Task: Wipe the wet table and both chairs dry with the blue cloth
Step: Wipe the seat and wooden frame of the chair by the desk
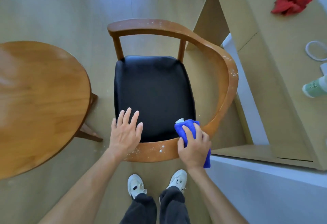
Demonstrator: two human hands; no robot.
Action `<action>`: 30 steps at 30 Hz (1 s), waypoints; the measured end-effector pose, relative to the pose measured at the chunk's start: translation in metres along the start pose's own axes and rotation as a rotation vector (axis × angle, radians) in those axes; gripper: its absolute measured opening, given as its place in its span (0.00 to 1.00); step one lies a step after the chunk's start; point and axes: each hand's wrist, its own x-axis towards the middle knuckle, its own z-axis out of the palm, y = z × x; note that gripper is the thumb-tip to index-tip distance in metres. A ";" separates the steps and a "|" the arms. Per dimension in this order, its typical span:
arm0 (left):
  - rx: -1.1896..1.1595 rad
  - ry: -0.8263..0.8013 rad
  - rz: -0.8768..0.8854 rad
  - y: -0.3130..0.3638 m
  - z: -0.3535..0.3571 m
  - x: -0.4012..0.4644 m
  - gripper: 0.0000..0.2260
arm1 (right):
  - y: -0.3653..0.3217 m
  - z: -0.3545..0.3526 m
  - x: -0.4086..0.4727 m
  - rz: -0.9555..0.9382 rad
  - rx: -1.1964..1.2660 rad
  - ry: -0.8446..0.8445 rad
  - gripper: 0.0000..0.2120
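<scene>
R hand (193, 148) grips blue cloth (187, 130), bunched, pressed on near rail of chair (154, 151) w/ white droplets. L hand (126, 131) flat, fingers spread, on rail + black seat (154, 96) edge. Round desk (40, 103) to left, beside chair.

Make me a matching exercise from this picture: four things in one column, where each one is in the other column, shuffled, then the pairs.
Things
1. bright blue wiping cloth
2. crumpled red cloth
3. round brown wooden table
4. left hand

Places
A. on the pale wooden counter, far right
B. flat on the near edge of the black padded chair seat
C. gripped by the right hand on the curved brown wooden chair rail
D. left of the chair

Pairs: 1-C, 2-A, 3-D, 4-B
</scene>
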 end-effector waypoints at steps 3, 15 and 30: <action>-0.062 0.074 -0.029 -0.005 -0.010 -0.014 0.23 | -0.080 0.025 -0.042 -0.050 0.001 -0.193 0.19; -0.228 0.052 -0.017 -0.026 -0.005 -0.063 0.30 | -0.093 0.007 -0.027 -0.058 0.578 -0.448 0.26; -0.144 0.270 0.205 0.074 0.053 -0.050 0.23 | 0.027 0.040 0.022 -0.352 -0.087 0.016 0.18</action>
